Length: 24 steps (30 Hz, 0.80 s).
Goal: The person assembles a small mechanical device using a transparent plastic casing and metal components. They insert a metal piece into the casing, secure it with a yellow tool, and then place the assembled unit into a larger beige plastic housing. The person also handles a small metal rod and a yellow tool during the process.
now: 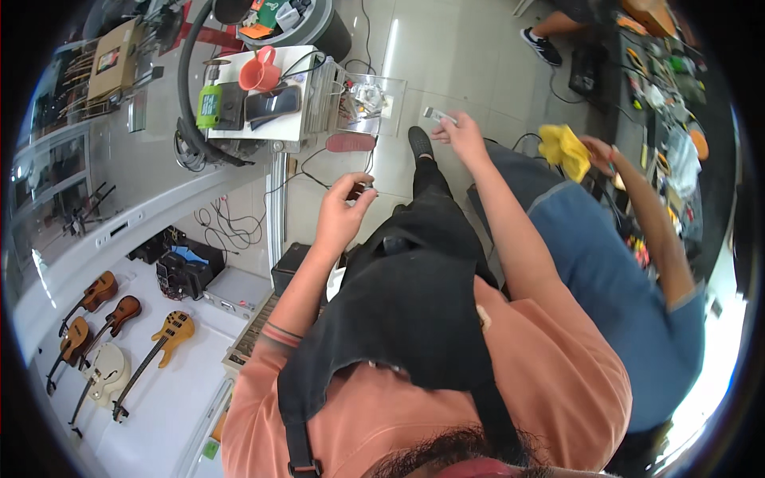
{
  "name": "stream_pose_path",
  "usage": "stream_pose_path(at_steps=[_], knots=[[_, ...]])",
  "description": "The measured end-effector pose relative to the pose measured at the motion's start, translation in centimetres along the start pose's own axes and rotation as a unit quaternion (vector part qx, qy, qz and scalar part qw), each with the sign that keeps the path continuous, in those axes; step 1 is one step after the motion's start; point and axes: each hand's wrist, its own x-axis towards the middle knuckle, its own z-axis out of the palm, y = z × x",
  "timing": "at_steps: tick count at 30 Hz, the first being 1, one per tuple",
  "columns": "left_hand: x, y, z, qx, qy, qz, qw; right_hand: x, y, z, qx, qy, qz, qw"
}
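Note:
My left hand (341, 211) is raised in front of me, its fingertips pinched on a small dark part (368, 186). My right hand (460, 135) is stretched out further ahead and grips a small flat silvery piece (438, 115) between thumb and fingers. Both arms come out of orange sleeves over a black apron (414, 295). Just beyond my left hand stands a small white work stand (275, 119) carrying an orange cup (259, 72), a green can (209, 105) and a dark phone (273, 103).
Another person in a blue shirt (613, 271) sits to my right, holding a yellow cloth (564, 150) near a cluttered dark bench (677, 103). Several guitars (103, 334) lie on a white surface at lower left. Cables (231, 223) trail on the tiled floor.

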Motion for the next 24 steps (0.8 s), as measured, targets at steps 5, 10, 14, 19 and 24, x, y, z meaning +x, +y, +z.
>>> stream_pose_path(at_steps=[5, 10, 14, 19, 24], knots=[[11.3, -10.9, 2.7, 0.130, 0.020, -0.137, 0.982, 13.9, 13.1, 1.7, -0.211, -0.122, 0.204, 0.948], [21.6, -24.0, 7.1, 0.131, 0.009, -0.221, 0.967, 23.1, 18.7, 7.7, -0.435, -0.155, 0.121, 0.879], [28.6, -30.2, 9.9, 0.218, -0.011, -0.223, 0.950, 26.4, 20.5, 11.7, -0.449, -0.183, 0.065, 0.872], [30.8, -35.9, 12.1, 0.225, 0.007, -0.234, 0.946, 27.2, 20.6, 12.7, -0.350, -0.025, -0.014, 0.936], [28.4, -35.8, 12.6, 0.258, 0.082, -0.219, 0.937, 27.9, 23.5, 12.0, -0.196, 0.116, 0.071, 0.971]])
